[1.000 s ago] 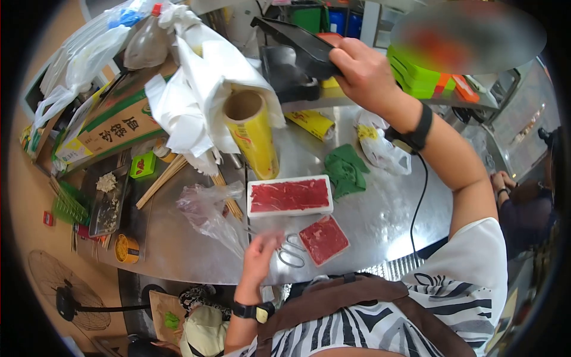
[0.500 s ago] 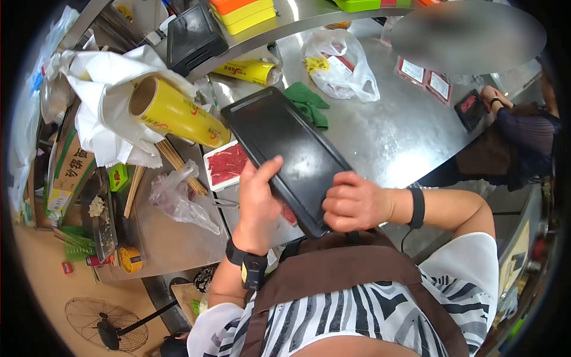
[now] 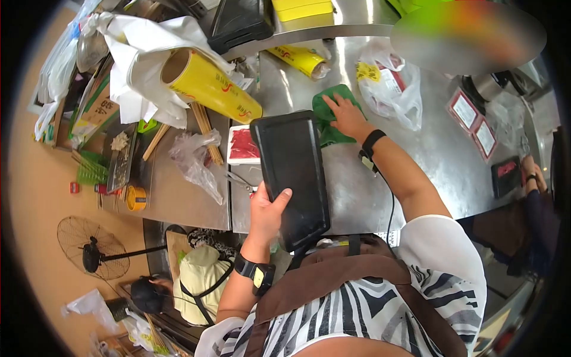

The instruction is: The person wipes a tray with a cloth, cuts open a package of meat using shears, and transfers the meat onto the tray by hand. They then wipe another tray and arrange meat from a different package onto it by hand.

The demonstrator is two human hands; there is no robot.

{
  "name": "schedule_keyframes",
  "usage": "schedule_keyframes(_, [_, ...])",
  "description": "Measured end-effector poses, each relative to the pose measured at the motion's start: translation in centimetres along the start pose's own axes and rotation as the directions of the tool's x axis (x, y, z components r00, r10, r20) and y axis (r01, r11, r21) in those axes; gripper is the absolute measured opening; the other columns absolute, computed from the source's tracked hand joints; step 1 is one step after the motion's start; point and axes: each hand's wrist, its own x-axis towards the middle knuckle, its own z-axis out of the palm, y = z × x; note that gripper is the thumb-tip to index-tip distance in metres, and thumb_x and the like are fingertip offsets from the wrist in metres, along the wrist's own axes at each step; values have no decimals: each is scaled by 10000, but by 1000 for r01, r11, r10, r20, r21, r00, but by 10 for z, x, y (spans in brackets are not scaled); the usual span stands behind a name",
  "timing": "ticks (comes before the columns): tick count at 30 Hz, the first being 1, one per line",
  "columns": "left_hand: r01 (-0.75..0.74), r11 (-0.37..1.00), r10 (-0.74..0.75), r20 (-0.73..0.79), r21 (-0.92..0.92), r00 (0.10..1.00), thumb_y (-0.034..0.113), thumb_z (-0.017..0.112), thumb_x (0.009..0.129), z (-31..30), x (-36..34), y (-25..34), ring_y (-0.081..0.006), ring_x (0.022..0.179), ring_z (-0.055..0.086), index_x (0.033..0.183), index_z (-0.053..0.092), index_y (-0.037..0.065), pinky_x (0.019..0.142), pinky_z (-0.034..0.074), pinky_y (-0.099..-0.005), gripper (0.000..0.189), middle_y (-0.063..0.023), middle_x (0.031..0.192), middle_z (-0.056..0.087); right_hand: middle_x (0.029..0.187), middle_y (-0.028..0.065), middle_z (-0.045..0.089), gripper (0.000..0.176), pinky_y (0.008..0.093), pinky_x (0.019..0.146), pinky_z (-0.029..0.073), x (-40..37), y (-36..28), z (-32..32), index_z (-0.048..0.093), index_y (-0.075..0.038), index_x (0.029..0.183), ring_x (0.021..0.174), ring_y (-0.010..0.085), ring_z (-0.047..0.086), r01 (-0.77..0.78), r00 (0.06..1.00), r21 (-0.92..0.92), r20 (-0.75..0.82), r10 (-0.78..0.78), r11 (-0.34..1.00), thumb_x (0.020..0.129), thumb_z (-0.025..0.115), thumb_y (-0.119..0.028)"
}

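While the left hand (image 3: 264,217) grips the black tray (image 3: 291,172) by its near left edge, thumb on top and fingers clamped round the rim, the tray hangs above the steel surface (image 3: 369,190), close to the apron (image 3: 333,268). From my remote feed I see the right hand (image 3: 348,118) stretched past the tray's far right corner, fingers spread apart and pressed flat on the green cloth (image 3: 324,135), not yet closed on it. Just left of the tray's far corner lies 1 white pack of red meat (image 3: 241,146); scissors (image 3: 241,178) rest left of the tray, and 1 yellow film roll (image 3: 211,86) lies farther off beyond them. I judge the step to be fetching the cloth for the tray. The next move, as I read it, calls for pinching the cloth shut, drawing it back to the tray and keeping the left grip firm so the tray does not tip.
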Motion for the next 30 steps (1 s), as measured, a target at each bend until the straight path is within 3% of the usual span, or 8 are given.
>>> schedule_keyframes(5, [-67, 985, 56, 71, 159, 996, -14, 585, 895, 11, 2, -6, -103, 927, 590, 1158, 544, -10, 832, 482, -260, 266, -50, 1053, 636, 1284, 179, 537, 628, 370, 873, 495, -17, 7, -25, 498, -98, 1325, 1027, 308, 592, -235, 910, -136, 317, 267, 963, 743, 718, -179])
schedule_keyframes(8, [-107, 953, 72, 131, 284, 989, -21, 577, 890, 14, 18, -14, -118, 943, 591, 1146, 551, -23, 852, 479, -277, 257, -65, 1043, 643, 1099, 132, 641, 526, 353, 830, 513, -37, 19, -83, 528, -49, 1283, 881, 242, 643, -560, 817, 416, 419, 396, 716, 770, 632, -103])
schedule_keyframes(10, [-137, 908, 62, 197, 395, 978, -17, 587, 883, 19, 24, -25, -122, 935, 593, 1142, 557, -26, 849, 480, -282, 261, -68, 1022, 650, 1030, 94, 658, 490, 330, 835, 508, -60, 7, -125, 528, -12, 1261, 893, 195, 631, -314, 882, 949, 276, 381, 38, 779, 574, -86])
schedule_keyframes(13, [-175, 881, 39, 302, 439, 953, -14, 604, 872, 43, 37, -34, -140, 941, 596, 1181, 548, -34, 857, 476, -285, 315, -87, 1044, 654, 1143, 97, 617, 506, 347, 891, 481, -71, -34, -181, 524, -26, 1253, 1014, 219, 598, -204, 929, 810, -17, 369, 549, 782, 646, -166])
schedule_keyframes(16, [-142, 938, -9, 434, 315, 901, -16, 589, 879, 71, 36, -25, -144, 953, 582, 1205, 518, -40, 871, 461, -277, 334, -81, 1090, 628, 1244, 164, 536, 478, 437, 931, 422, -73, -54, -185, 525, -61, 1230, 1052, 355, 534, 175, 920, 388, -392, -10, 905, 802, 653, -231])
schedule_keyframes(24, [-228, 923, 21, 553, 309, 833, -28, 622, 840, 89, 37, -18, -144, 922, 581, 1118, 546, -27, 865, 456, -277, 288, -61, 1029, 632, 1077, 165, 584, 390, 422, 875, 427, -122, -31, -188, 541, 12, 1117, 1004, 340, 533, -70, 887, 356, -406, 222, 932, 846, 618, -258])
schedule_keyframes(27, [-246, 940, 84, 539, 235, 838, -35, 616, 833, 93, 42, -21, -142, 917, 578, 1130, 539, -30, 867, 453, -276, 306, -62, 1027, 626, 950, 188, 598, 305, 442, 779, 439, -129, -40, -174, 546, -7, 963, 904, 372, 549, -107, 607, 404, -697, 381, 909, 885, 593, -298])
schedule_keyframes(30, [-245, 965, 188, 401, 95, 897, -33, 603, 831, 112, 46, -4, -145, 943, 569, 1151, 526, -34, 894, 442, -282, 330, -76, 1062, 611, 868, 223, 597, 369, 458, 737, 447, -149, -70, -153, 525, 24, 966, 824, 412, 563, -268, 597, 848, -227, 770, 457, 940, 541, -344])
